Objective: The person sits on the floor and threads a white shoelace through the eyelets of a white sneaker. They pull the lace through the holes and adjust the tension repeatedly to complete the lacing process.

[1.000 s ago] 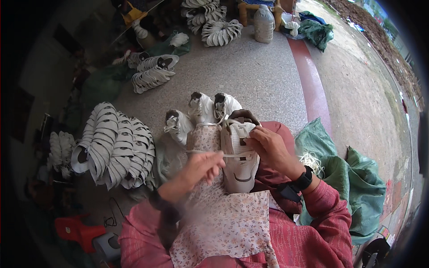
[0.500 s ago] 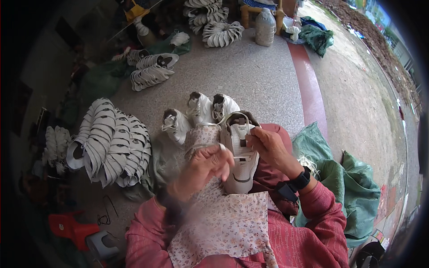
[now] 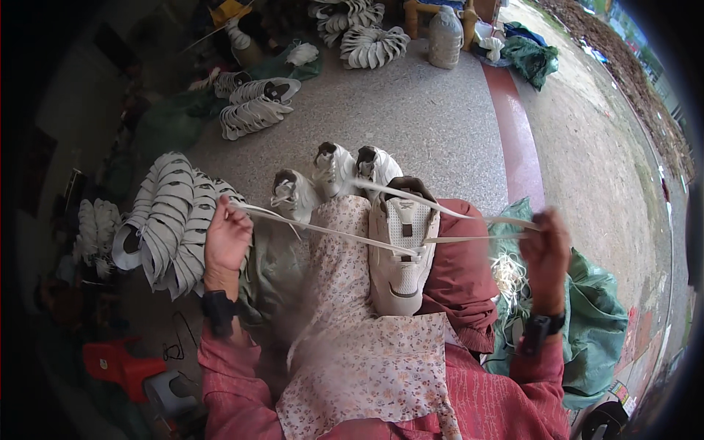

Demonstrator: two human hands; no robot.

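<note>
A white sneaker rests on my lap, toe toward me, its tongue exposed and the lace only in the holes near the toe. My left hand is out to the left, fingers closed on the white shoelace, which runs taut to the shoe. Out to the right, my right hand, slightly blurred, is closed on the lace too; two strands stretch to it, one passing over the shoe's opening. Just beyond my knees stand three laced white sneakers.
Stacked white shoe uppers lie at the left, with more rows farther back. A red stool is at lower left. Green sacks and a bundle of white laces lie at right. A plastic jug stands at the back.
Both hands have moved apart from over the sneaker, the left one out to the left and the right one out to the right, drawing the lace out long between them.
</note>
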